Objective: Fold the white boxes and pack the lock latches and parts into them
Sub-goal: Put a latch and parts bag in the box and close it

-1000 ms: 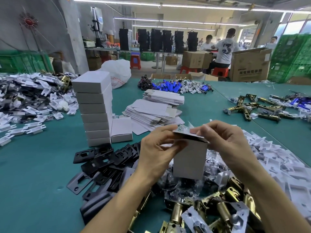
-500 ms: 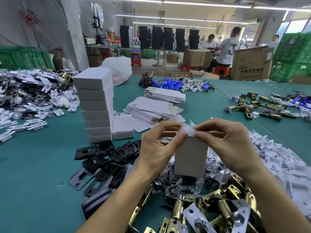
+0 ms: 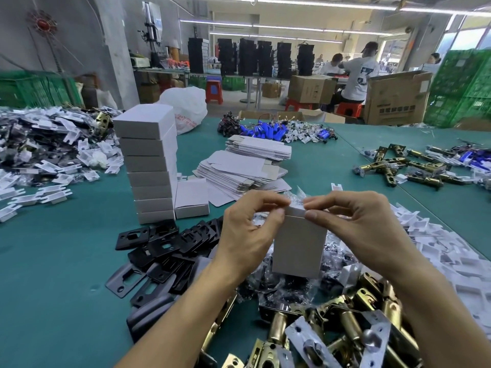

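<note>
The white box (image 3: 299, 248) stands upright (its top almost closed), held over heaped brass lock latches (image 3: 345, 322).

At twelve o'clock, past the green table (image 3: 53, 261), tall black stacks (image 3: 249, 57) stand on a far bench, with a red stool (image 3: 214, 90) below them. A white plastic bag (image 3: 186, 107) sits at eleven. At one o'clock a person in a white shirt (image 3: 358, 75) sits beside a big cardboard carton (image 3: 396, 99). Green crates (image 3: 462, 86), possibly stacked, rise at two.
</note>
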`<control>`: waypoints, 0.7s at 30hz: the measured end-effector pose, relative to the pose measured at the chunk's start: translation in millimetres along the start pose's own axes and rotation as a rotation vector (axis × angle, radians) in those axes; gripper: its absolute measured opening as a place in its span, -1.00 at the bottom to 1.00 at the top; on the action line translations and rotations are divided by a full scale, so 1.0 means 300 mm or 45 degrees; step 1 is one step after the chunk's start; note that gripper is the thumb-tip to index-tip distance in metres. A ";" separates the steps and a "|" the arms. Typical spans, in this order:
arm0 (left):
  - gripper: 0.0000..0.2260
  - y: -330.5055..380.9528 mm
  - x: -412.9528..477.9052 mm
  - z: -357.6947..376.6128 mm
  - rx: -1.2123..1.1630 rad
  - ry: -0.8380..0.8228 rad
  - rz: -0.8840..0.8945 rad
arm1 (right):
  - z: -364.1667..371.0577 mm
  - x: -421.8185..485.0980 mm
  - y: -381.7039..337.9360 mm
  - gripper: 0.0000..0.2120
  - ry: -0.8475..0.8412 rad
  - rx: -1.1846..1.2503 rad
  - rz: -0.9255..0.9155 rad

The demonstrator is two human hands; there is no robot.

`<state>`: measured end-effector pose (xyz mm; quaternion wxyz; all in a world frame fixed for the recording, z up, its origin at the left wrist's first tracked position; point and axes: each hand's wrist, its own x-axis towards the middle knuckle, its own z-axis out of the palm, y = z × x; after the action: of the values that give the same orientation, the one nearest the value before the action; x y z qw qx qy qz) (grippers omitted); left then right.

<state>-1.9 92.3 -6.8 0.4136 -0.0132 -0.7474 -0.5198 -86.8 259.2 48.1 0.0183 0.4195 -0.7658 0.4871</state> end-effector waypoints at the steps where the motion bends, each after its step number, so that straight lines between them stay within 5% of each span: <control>1: -0.89 0.002 -0.005 0.001 -0.016 -0.031 -0.003 | -0.004 -0.002 -0.003 -0.85 -0.026 0.009 0.018; 10: -0.76 0.007 -0.014 -0.001 -0.070 -0.143 0.007 | -0.019 -0.005 -0.006 -0.70 -0.213 0.018 -0.009; 21: -0.74 -0.010 -0.009 -0.009 -0.048 -0.138 -0.119 | 0.008 -0.007 0.024 -0.76 -0.027 -0.069 -0.109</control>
<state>0.3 89.9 -10.5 0.3475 -0.0141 -0.7586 -0.5510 -89.2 260.1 40.7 0.0425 0.4563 -0.7601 0.4606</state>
